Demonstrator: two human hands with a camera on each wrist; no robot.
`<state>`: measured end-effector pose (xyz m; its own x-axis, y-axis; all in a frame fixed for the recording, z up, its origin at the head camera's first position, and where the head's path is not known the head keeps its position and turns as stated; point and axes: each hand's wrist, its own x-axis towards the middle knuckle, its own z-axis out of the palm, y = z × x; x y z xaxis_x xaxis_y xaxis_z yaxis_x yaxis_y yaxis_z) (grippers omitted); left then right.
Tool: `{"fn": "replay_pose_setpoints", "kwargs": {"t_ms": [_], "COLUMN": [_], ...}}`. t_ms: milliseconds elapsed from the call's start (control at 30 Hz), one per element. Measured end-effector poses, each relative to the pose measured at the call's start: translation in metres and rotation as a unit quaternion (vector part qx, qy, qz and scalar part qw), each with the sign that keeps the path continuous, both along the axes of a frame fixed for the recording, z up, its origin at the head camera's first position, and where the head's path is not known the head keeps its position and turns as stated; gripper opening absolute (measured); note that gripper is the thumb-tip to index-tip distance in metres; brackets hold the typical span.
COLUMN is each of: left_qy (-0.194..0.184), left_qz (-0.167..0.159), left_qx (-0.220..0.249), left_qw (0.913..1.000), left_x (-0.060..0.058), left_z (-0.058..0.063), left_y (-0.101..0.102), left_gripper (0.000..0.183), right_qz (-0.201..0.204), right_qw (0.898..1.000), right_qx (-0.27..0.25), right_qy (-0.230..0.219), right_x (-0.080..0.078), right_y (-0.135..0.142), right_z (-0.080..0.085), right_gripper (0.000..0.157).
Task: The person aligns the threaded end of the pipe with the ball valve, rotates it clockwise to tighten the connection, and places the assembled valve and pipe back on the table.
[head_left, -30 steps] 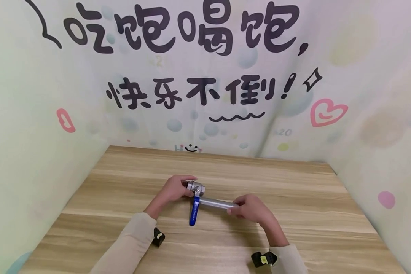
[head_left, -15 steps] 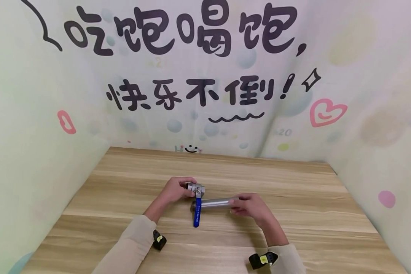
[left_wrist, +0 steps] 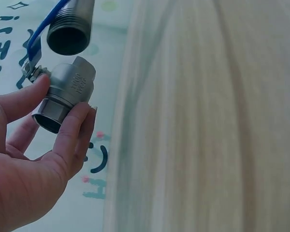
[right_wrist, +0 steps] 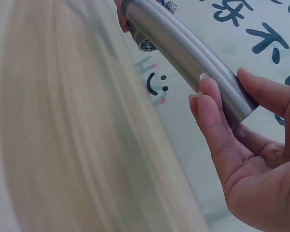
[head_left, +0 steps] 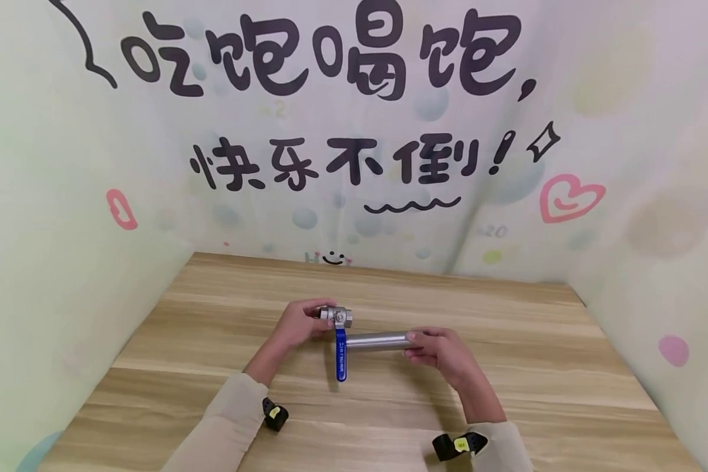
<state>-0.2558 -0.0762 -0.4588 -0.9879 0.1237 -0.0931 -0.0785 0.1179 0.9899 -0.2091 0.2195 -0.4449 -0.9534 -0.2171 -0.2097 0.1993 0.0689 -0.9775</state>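
Observation:
My left hand [head_left: 297,324] grips a metal ball valve [head_left: 337,316] between thumb and fingers. Its blue lever handle [head_left: 341,355] points toward me in the head view. In the left wrist view the valve body [left_wrist: 70,84] shows raised markings and a hollow end. My right hand [head_left: 445,354] pinches one end of a steel pipe [head_left: 377,341], which reaches left behind the lever. The pipe's threaded open end [left_wrist: 70,34] sits near the valve, apart from it in the left wrist view. Right wrist view: fingertips and thumb hold the smooth end of the pipe [right_wrist: 198,58].
A wood-grain table [head_left: 259,282] lies beneath both hands. Behind it stands a pale printed cloth wall [head_left: 307,210] with dark lettering, and similar walls close off the sides. Black wrist cameras [head_left: 275,414] are strapped at both sleeves.
The pipe has swung from slanting down rightward to nearly level, its right end raised slightly. The valve's lever has turned from leaning left to nearly straight toward me. Both hands keep their holds.

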Motion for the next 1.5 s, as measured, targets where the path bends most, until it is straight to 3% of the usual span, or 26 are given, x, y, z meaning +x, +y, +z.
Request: {"fn": "replay_pose_setpoints", "kwargs": {"t_ms": [333,567,867,1500], "left_qy": [0.005,0.014,0.023,0.042], "left_qz": [0.014,-0.002,-0.004,-0.017], "left_qx": [0.041,0.075,0.095,0.109], "left_qw": [0.9990,0.9971,0.9952,0.9930], "left_x": [0.004,0.004,0.003,0.005], "left_z": [0.015,0.027,0.038,0.029], "left_y": [0.001,0.001,-0.004,-0.017], "left_gripper": [0.041,0.040,0.041,0.038], "right_qz": [-0.053,-0.065,-0.058,-0.116], "right_qw": [0.996,0.994,0.990,0.977], "right_qx": [-0.067,-0.093,-0.127,-0.181], "right_qy": [-0.006,0.002,0.018,-0.015], "right_x": [-0.004,-0.006,-0.015,-0.032], "right_y": [0.003,0.008,0.010,-0.007], "right_z": [0.016,0.027,0.039,0.029], "right_gripper": [0.034,0.036,0.018,0.008]}}
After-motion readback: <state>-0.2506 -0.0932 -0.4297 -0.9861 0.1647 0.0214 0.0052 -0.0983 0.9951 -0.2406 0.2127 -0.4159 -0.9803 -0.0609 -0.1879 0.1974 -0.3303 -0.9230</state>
